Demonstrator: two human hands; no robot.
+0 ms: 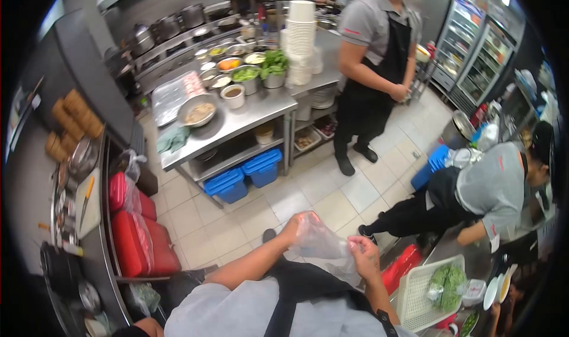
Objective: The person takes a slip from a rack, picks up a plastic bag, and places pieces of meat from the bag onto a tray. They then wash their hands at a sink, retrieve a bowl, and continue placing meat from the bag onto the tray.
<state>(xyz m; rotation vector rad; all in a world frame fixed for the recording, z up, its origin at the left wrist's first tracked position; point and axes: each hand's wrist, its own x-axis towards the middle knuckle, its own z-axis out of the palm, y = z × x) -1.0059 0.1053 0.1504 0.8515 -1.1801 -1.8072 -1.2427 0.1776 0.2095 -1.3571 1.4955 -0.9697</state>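
Observation:
A thin, clear plastic bag (323, 242) stretches between my two hands in front of my apron. My left hand (294, 225) is at its upper left end, closed on the plastic, with some fingers hidden behind or inside it. On the other side, my right hand (365, 257) pinches the bag's edge between thumb and fingers. The lower part of the bag hangs loosely toward my right wrist. Whether anything lies inside it cannot be made out.
A steel table (237, 136) ahead holds bowls, greens and a metal tray. Blue bins (262, 166) sit beneath. One person (379, 58) stands beyond; another (474, 189) bends over the right counter, near a white basket (415, 295). Red containers (139, 242) are at left.

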